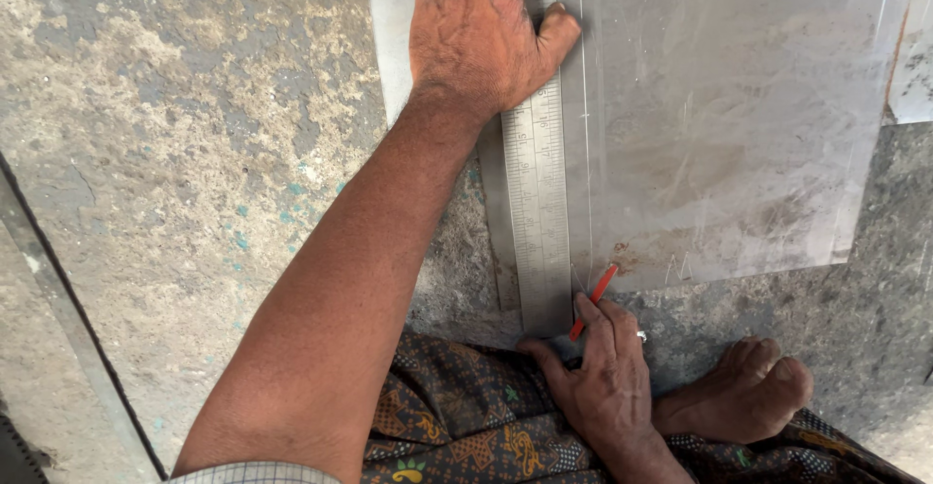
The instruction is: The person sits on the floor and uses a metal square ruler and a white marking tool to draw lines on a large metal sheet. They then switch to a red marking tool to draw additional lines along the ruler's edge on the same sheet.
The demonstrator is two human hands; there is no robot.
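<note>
head view: left hand (481, 32) lies flat, fingers spread, pinning steel ruler (537, 192) onto metal sheet (739, 124); right hand (603, 377) pinches red scriber (594, 301) against its edge.

Bare concrete floor (194, 154) left – metal sheet (739, 124), foot (739, 392) right.

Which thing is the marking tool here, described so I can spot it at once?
Find the grey metal sheet on the concrete floor, then the steel ruler along its left side. At the ruler's near end, the right hand holds a thin red scriber, the only red thing.
</note>
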